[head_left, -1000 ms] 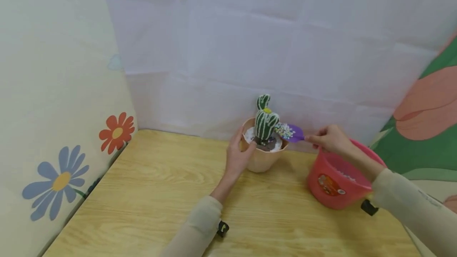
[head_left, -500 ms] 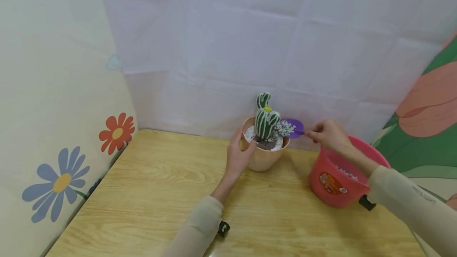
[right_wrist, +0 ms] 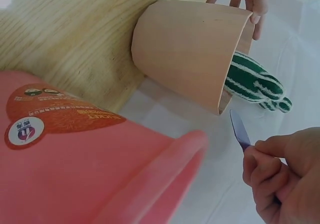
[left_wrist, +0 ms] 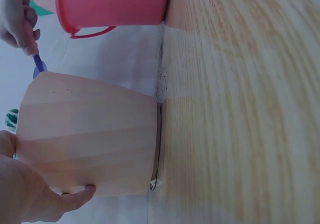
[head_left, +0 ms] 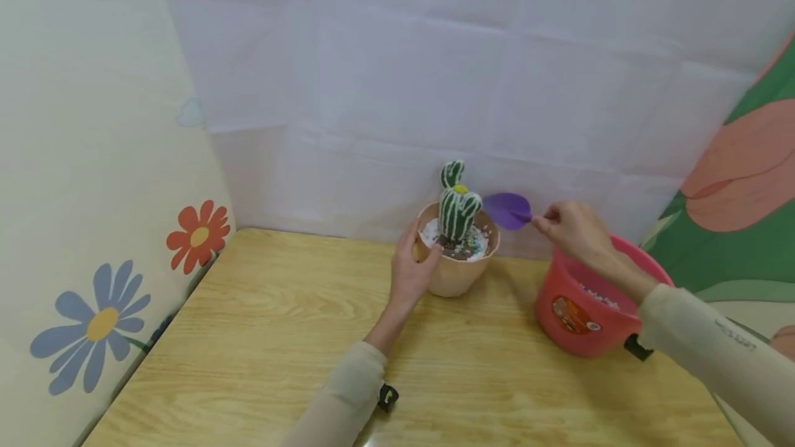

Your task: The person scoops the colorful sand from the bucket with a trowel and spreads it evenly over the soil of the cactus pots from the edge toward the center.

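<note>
A peach flowerpot (head_left: 453, 280) stands on the table near the back, with a green-and-white knitted cactus (head_left: 456, 218) upright in it. Around the cactus base lie white and coloured pebbles (head_left: 479, 245) over brown material. My left hand (head_left: 411, 271) grips the pot's left side, thumb at the rim and fingers round the outer wall. My right hand (head_left: 574, 232) pinches the handle of a small shovel, whose purple blade (head_left: 508, 212) is tilted just above the pot's right rim and looks bare. In the right wrist view the blade (right_wrist: 240, 128) is edge-on, apart from the pot.
A red bucket (head_left: 559, 328) with pebbles inside stands right of the pot, under my right forearm. The wooden table (head_left: 298, 336) meets a white cloth (head_left: 385, 88) behind the pot. Flower-printed walls rise at both sides.
The pebbles have slid off the shovel blade into the pot beside the cactus. The right hand has lifted slightly and tipped the shovel. The left hand keeps its hold on the pot.
</note>
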`<state>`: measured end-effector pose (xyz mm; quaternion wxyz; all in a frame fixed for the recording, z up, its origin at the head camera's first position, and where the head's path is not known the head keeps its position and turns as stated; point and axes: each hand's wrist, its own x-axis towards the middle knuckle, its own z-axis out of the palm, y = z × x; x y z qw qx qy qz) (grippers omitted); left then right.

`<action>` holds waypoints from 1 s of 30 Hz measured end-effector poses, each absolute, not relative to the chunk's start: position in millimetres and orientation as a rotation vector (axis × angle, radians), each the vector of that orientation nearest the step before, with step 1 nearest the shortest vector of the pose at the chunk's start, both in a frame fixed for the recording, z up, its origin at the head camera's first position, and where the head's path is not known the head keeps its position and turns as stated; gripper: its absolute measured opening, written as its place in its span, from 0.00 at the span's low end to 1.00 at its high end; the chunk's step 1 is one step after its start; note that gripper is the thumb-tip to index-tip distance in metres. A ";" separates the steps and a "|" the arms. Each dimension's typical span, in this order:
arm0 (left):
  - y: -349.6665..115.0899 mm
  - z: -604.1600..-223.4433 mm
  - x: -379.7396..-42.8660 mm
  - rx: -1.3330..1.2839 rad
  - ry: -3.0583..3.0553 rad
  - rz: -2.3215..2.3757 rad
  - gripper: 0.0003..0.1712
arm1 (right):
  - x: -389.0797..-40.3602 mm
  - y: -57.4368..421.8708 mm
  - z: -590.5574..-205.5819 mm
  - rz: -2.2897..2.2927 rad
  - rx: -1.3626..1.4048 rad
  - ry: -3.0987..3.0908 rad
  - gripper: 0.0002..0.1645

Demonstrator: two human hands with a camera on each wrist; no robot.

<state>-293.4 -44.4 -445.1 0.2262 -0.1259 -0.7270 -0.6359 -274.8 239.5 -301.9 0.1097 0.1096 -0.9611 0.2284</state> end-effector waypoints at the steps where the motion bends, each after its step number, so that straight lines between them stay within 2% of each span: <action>1: -44.1 -444.8 -293.2 -0.346 -2.007 -1.754 0.39 | -274.1 240.3 -301.7 0.663 0.328 -2.812 0.15; 13: -42.2 -436.6 -295.3 -0.315 -2.021 -1.738 0.38 | -257.7 254.3 -294.0 0.686 0.315 -2.745 0.16; 21: -51.6 -422.1 -294.4 -0.176 -2.002 -1.798 0.32 | -242.8 270.9 -289.7 0.682 0.318 -2.694 0.17; 30: -53.5 -420.1 -283.6 -0.150 -2.006 -1.824 0.25 | -215.6 296.6 -297.6 0.704 0.242 -2.670 0.20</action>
